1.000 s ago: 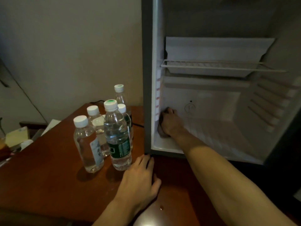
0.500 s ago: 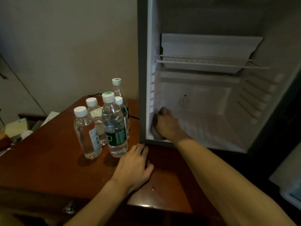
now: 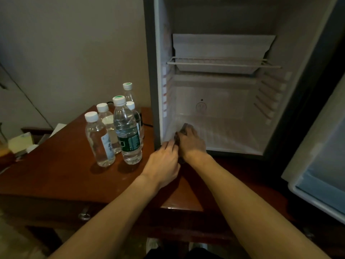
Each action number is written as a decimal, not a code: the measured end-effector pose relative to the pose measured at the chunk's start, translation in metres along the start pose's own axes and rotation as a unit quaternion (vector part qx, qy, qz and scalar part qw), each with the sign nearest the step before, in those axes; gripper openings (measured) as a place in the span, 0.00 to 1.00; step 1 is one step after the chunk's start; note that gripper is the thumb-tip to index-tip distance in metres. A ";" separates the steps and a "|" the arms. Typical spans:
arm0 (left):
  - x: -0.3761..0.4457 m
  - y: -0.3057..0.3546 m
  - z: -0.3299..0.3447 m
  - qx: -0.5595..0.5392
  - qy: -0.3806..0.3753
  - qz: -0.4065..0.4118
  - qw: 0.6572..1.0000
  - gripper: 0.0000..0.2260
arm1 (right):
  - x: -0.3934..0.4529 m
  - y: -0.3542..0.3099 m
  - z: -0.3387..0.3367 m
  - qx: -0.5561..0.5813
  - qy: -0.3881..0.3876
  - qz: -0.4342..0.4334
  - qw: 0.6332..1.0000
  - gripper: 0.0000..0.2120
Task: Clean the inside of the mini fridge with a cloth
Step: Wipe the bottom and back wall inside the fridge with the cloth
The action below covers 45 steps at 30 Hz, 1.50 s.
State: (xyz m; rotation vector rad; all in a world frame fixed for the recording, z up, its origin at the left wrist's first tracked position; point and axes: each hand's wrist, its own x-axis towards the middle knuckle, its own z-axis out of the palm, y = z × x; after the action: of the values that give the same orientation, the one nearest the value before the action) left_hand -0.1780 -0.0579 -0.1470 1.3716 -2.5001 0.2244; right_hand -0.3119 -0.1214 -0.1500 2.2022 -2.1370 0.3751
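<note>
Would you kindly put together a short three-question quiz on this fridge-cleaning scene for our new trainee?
1. True or false: the wire shelf in the mini fridge has bottles on it.
2. Which hand covers the cloth on the fridge floor? A) left hand B) right hand
3. Fill in: the water bottles stand on the wooden ____, to the left of the fridge.

Key
1. False; the shelf is bare.
2. B; the left hand's fingertips reach the fridge's front edge beside the cloth.
3. table
</note>
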 end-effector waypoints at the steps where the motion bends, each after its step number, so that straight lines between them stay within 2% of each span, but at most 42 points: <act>1: 0.006 -0.002 0.002 -0.003 -0.004 -0.007 1.000 0.25 | 0.007 0.006 0.000 0.013 0.011 0.002 1.000 0.25; 5: 0.024 -0.012 0.019 -0.006 -0.021 -0.010 1.000 0.28 | 0.045 0.033 0.003 0.043 0.013 -0.002 0.999 0.20; 13: 0.030 -0.017 0.036 0.008 0.011 0.005 1.000 0.29 | 0.105 0.049 0.005 0.020 0.006 -0.006 1.000 0.21; 22: 0.031 -0.007 0.027 0.002 -0.037 -0.001 0.999 0.31 | 0.016 0.048 -0.006 0.036 0.003 -0.002 0.999 0.24; 27: 0.038 -0.002 0.020 -0.005 -0.069 -0.026 0.997 0.30 | -0.033 0.059 -0.016 0.007 -0.016 0.056 0.998 0.29; 31: 0.044 0.006 0.019 -0.012 -0.061 -0.004 0.998 0.30 | -0.049 0.075 -0.020 -0.004 -0.014 0.066 0.998 0.31; 36: 0.055 0.011 0.029 -0.001 -0.055 0.028 0.998 0.31 | -0.024 0.091 -0.023 0.032 -0.017 0.081 0.996 0.26; 40: 0.055 0.004 0.041 -0.005 -0.029 0.024 0.999 0.32 | 0.012 0.113 -0.019 0.013 0.000 0.065 0.998 0.22; 45: 0.050 0.005 0.054 -0.023 -0.007 0.014 1.000 0.33 | 0.054 0.124 -0.025 -0.002 -0.005 0.107 0.994 0.20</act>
State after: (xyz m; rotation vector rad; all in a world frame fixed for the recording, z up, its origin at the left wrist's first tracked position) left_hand -0.2172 -0.1096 -0.1824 1.3240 -2.5208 0.1628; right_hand -0.4376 -0.1750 -0.1307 1.9810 -2.3844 0.3696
